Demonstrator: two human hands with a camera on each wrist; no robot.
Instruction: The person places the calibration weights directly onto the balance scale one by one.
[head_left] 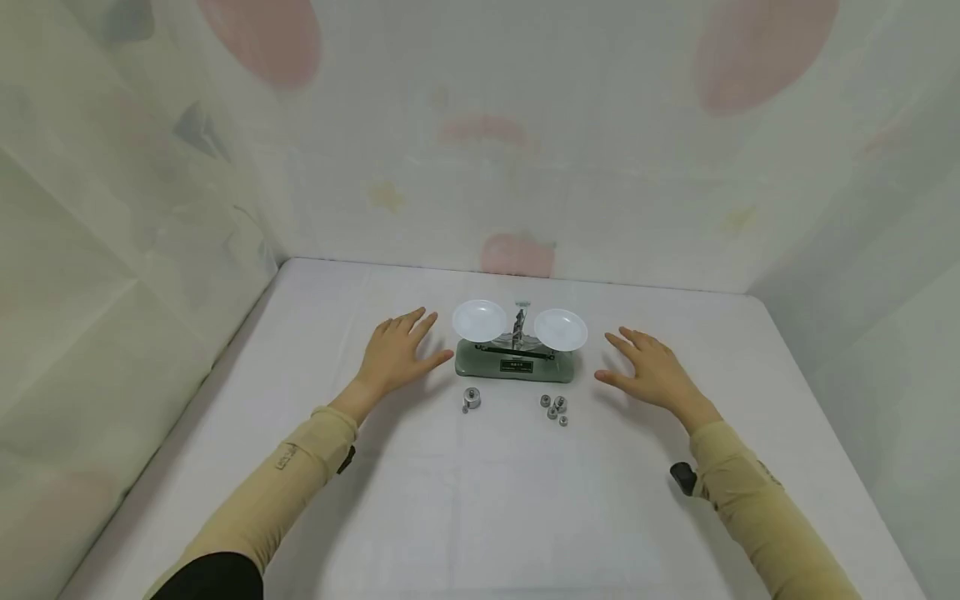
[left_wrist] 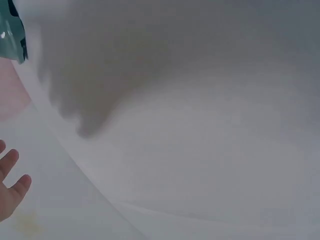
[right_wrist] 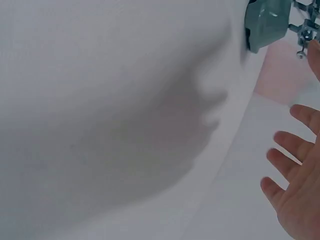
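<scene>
Flanking grey metal balance (head_left: 516, 363), flat hands

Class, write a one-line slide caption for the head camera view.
Two open hands, left hand and right hand, flank a balance scale with small metal weights in front.

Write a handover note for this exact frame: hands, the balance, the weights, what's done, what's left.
Left hand: open, fingers spread, hovering or resting on the table left of the balance scale; holds nothing.
Right hand: open, right of the scale, holds nothing.
Scale: mid-table, left pan and right pan both bare.
Weights: a larger weight sits in front of the scale's left end, a cluster of small weights in front of its right end.
Done: nothing loaded on either pan.
Left: all weights are untouched on the table.
</scene>
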